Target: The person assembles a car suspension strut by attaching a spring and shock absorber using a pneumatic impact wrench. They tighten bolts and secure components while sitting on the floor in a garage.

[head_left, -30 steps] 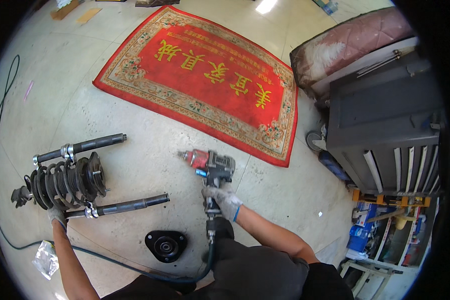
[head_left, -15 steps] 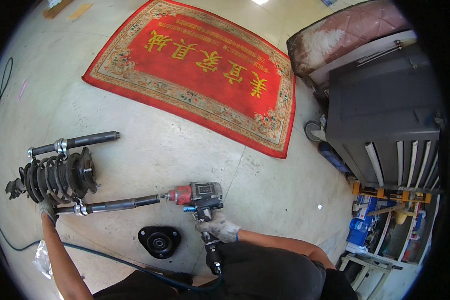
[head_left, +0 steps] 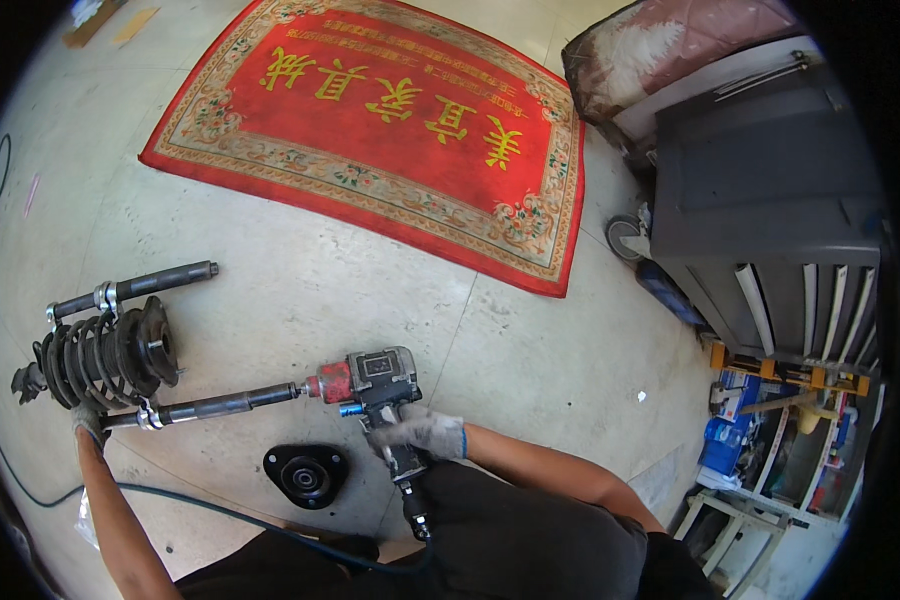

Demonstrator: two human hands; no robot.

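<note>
My right hand (head_left: 425,432), in a pale work glove, is closed round the grip of a black and red impact wrench (head_left: 382,375). The wrench's nose meets the right end of the near spring compressor rod (head_left: 220,405). That rod lies along the near side of a strut with a black coil spring (head_left: 90,362); a second spring compressor rod (head_left: 175,280) runs along its far side. My left hand (head_left: 88,420), also gloved, is closed at the near rod's left end by the spring, its fingers partly hidden. A black strut mount (head_left: 306,476) lies on the floor between my arms.
A green air hose (head_left: 220,508) crosses the floor under my left forearm to the wrench. Beyond lies a red patterned rug (head_left: 370,120). To the right stand a dark tool cabinet (head_left: 760,200) on casters and a shelf rack (head_left: 790,450) with blue boxes.
The view has shifted, so the floor things sit further left. The wrench has come slightly closer onto the rod's end. Both hands keep their holds.
</note>
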